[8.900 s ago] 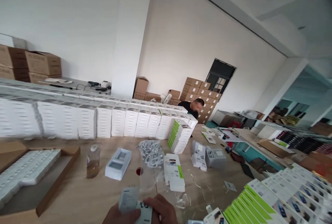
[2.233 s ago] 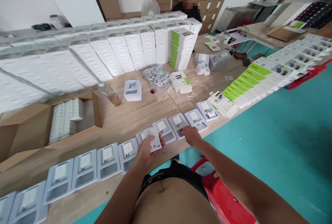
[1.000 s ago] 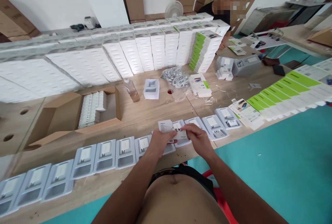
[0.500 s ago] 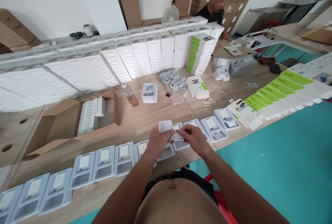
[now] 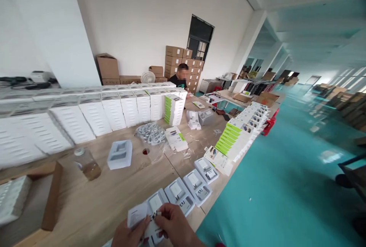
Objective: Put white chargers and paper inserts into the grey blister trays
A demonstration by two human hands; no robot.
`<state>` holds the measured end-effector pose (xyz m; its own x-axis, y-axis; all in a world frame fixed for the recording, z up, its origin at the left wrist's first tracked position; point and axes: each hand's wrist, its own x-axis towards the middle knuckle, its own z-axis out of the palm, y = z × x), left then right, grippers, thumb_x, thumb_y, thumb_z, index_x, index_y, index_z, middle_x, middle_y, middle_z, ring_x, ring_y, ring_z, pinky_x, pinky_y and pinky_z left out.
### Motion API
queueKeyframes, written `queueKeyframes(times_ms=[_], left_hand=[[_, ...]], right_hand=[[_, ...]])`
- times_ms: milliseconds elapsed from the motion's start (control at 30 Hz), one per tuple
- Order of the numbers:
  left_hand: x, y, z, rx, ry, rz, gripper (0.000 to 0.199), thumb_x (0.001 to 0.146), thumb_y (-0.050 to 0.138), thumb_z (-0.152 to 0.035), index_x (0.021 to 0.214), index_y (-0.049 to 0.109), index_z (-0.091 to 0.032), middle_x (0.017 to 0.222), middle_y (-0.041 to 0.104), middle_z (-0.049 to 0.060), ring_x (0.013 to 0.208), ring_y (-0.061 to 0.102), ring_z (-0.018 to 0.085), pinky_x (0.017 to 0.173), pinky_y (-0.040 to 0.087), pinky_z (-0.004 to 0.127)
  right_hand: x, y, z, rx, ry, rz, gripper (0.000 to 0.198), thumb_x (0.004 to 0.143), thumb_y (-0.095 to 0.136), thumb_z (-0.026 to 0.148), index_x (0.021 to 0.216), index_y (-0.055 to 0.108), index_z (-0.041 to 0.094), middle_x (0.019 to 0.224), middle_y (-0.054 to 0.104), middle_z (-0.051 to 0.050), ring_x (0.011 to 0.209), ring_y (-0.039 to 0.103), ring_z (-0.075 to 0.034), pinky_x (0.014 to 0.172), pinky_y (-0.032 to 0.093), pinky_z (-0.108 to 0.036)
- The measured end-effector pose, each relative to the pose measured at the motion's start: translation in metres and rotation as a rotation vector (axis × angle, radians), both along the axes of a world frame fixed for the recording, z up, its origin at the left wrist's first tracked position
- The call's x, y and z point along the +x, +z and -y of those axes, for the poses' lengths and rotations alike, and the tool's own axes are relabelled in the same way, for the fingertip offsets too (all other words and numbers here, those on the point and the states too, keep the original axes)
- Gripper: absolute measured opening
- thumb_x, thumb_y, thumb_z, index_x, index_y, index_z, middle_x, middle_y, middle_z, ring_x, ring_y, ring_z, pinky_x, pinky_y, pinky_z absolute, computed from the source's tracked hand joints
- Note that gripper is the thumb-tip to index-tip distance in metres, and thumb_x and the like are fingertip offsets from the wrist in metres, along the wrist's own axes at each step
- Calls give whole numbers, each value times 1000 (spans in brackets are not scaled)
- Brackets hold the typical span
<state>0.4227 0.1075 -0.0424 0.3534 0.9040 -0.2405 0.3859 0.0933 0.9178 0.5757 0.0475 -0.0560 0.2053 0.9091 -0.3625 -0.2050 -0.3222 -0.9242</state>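
Note:
At the lower edge, my left hand (image 5: 128,234) is closed on a small stack of white printed cards (image 5: 136,215). My right hand (image 5: 175,225), just to its right, pinches a white card with black print (image 5: 153,216) against that stack. Both hands are over a row of pale grey plastic trays (image 5: 175,188). Each of the nearer trays has a white block in its upper recess. In the lower recess of the third tray from the row's far end lies a printed card (image 5: 186,204); the two trays beyond it hold similar cards. My hands partly cover the nearest trays.
White boxes (image 5: 108,111) are stacked along the table's back. Green-and-white boxes (image 5: 231,136) line the right edge. A bottle (image 5: 87,164), an open carton (image 5: 51,197), a loose tray stack (image 5: 120,154) and a bag of white cables (image 5: 151,132) stand between. A co-worker (image 5: 180,77) is behind.
My view has swung up and to the right, so my hands appear lower and further left. Both still hold the cards. The third tray's card, hidden before, now shows.

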Motion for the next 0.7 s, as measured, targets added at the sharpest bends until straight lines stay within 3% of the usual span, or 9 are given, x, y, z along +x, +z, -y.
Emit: queueKeyframes(times_ms=[133, 300, 500, 600, 700], left_hand=[[-3, 2, 11, -79, -37, -7, 34, 74, 62, -51, 68, 68, -18, 65, 67, 3, 66, 60, 23, 62, 46, 30], [-3, -2, 20, -135, -133, 143, 28, 79, 62, -40, 63, 63, -17, 57, 60, 0, 58, 54, 17, 58, 42, 26], [-6, -3, 29, -190, 71, 182, 25, 70, 72, -33, 56, 61, -17, 52, 56, -2, 54, 49, 14, 53, 37, 23], [-9, -9, 26, -371, 163, 311, 21, 63, 77, -27, 54, 63, -15, 52, 59, 0, 54, 52, 14, 55, 40, 23], [-17, -23, 23, -509, 295, 367, 20, 70, 70, -33, 76, 69, -14, 67, 66, 4, 59, 59, 15, 61, 49, 26]], right_hand=[[3, -5, 15, -33, 98, 38, 32, 67, 70, 45, 77, 62, 16, 56, 54, 5, 44, 48, -8, 43, 33, -20], [1, -9, 19, 24, 87, 112, 29, 74, 66, 45, 71, 62, 17, 56, 51, 5, 50, 43, -8, 47, 33, -20], [-2, -11, 25, -71, 94, 80, 35, 70, 67, 52, 79, 64, 18, 57, 56, 4, 46, 46, -9, 46, 37, -22], [15, -25, 27, -97, 116, 276, 39, 75, 58, 50, 92, 64, 16, 69, 63, 0, 55, 56, -12, 49, 41, -22], [32, -51, 23, -179, 118, 522, 35, 82, 49, 42, 99, 62, 15, 77, 64, -2, 65, 61, -15, 54, 43, -24]])
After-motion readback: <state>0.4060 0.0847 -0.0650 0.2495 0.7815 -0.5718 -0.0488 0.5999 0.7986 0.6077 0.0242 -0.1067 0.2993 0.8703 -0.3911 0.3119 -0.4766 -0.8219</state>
